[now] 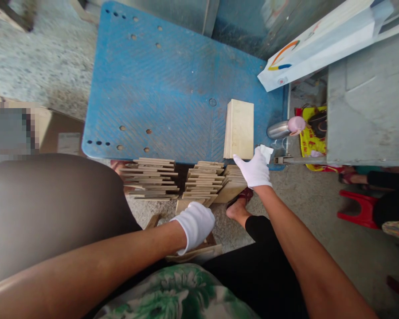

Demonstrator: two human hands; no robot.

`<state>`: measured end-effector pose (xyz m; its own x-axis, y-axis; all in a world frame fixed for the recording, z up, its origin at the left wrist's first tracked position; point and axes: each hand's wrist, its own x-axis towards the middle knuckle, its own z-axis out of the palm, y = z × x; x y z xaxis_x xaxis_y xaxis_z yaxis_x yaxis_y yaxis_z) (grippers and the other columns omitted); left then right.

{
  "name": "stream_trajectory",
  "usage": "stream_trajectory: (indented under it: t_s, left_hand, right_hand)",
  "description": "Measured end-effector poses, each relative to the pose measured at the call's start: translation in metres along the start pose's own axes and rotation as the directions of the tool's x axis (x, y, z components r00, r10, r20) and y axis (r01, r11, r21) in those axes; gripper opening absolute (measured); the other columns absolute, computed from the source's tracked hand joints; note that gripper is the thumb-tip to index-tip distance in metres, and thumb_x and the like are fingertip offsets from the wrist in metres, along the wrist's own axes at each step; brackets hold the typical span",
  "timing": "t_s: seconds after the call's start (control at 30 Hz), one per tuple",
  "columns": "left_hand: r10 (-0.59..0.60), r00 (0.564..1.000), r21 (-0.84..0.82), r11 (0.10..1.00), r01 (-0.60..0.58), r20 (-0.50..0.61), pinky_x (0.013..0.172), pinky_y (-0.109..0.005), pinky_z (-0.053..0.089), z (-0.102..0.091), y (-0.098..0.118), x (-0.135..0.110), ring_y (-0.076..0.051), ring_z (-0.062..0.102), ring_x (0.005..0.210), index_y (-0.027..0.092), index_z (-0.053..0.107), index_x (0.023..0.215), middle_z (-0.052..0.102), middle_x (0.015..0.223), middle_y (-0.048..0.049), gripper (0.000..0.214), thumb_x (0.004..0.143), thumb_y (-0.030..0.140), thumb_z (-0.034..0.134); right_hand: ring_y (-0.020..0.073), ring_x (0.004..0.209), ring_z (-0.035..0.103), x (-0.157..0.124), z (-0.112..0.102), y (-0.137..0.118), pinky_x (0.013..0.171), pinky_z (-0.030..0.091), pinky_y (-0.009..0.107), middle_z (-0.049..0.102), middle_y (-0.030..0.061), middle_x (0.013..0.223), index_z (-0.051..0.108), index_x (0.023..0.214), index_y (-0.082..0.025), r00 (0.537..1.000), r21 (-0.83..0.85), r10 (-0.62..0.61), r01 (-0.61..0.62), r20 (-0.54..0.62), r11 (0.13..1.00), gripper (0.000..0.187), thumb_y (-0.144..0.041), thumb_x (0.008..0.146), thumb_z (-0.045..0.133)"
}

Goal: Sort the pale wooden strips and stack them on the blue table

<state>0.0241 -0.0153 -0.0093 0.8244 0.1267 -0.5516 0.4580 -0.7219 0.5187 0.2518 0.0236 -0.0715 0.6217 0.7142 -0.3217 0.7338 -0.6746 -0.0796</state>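
Observation:
Both my hands wear white gloves. My right hand (254, 168) reaches forward to the near end of a neat stack of pale wooden pieces (239, 128) lying on a blue platform (159, 84); its fingers rest flat against that end. My left hand (195, 223) is lower, fingers curled down onto a wooden piece (194, 253) just below the loose piles of thin wooden slats (204, 179). Another slat pile (151, 177) sits to the left. What the left fingers hold is hidden.
A grey machine or cabinet (365, 97) stands at right with a white bag (322, 40) above it. A steel flask with a pink cap (284, 128) lies beside yellow cloth. A red stool (361, 208) and another person's legs are at far right. My bare foot (237, 208) rests on the concrete floor.

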Motion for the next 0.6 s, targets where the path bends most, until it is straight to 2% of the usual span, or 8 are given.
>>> stream_trajectory:
  t_s: [0.1, 0.27, 0.37, 0.6]
  left_hand:
    - [-0.006, 1.000, 0.017, 1.000, 0.006, 0.012, 0.056, -0.039, 0.048, 0.004, 0.000, 0.001, -0.035, 0.067, 0.070, 0.002, 0.061, 0.088, 0.063, 0.077, -0.0222, 0.023, 0.077, -0.001, 0.041]
    - [-0.043, 0.999, 0.062, 0.997, 0.043, 0.008, 0.056, -0.038, 0.048, 0.002, 0.002, -0.001, -0.033, 0.066, 0.071, 0.002, 0.061, 0.092, 0.063, 0.080, -0.0217, 0.027, 0.079, -0.001, 0.037]
    - [-0.065, 0.998, 0.089, 0.994, 0.065, -0.008, 0.055, -0.038, 0.047, 0.000, 0.002, -0.003, -0.032, 0.066, 0.068, 0.002, 0.061, 0.091, 0.063, 0.076, -0.0206, 0.026, 0.079, 0.000, 0.038]
    - [-0.052, 0.996, 0.158, 0.985, 0.064, -0.079, 0.051, -0.035, 0.047, 0.009, 0.002, -0.003, -0.029, 0.064, 0.062, 0.004, 0.063, 0.092, 0.063, 0.073, -0.0176, 0.023, 0.078, 0.005, 0.045]
  right_hand:
    - [0.0360, 0.128, 0.038, 0.010, 0.011, -0.018, 0.104, 0.034, 0.042, 0.037, 0.0267, 0.138, 0.013, 0.147, -0.001, 0.998, -0.034, 0.024, -0.022, 0.057, 0.999, 0.119, -0.075, 0.067, 0.059]
    - [0.0366, 0.123, 0.043, 0.023, 0.029, -0.024, 0.101, 0.036, 0.041, 0.039, 0.0281, 0.134, 0.013, 0.147, -0.001, 0.993, -0.078, 0.108, -0.104, 0.051, 0.992, 0.123, -0.077, 0.063, 0.061]
    - [0.0364, 0.121, 0.046, 0.028, 0.030, -0.022, 0.099, 0.038, 0.041, 0.044, 0.0291, 0.130, 0.009, 0.147, 0.001, 0.988, -0.085, 0.132, -0.125, 0.079, 0.988, 0.127, -0.076, 0.061, 0.063]
    - [0.0363, 0.114, 0.054, 0.026, 0.019, -0.021, 0.093, 0.044, 0.042, 0.054, 0.0269, 0.121, 0.018, 0.146, 0.000, 0.990, -0.135, 0.113, -0.102, 0.078, 0.986, 0.121, -0.073, 0.061, 0.063]
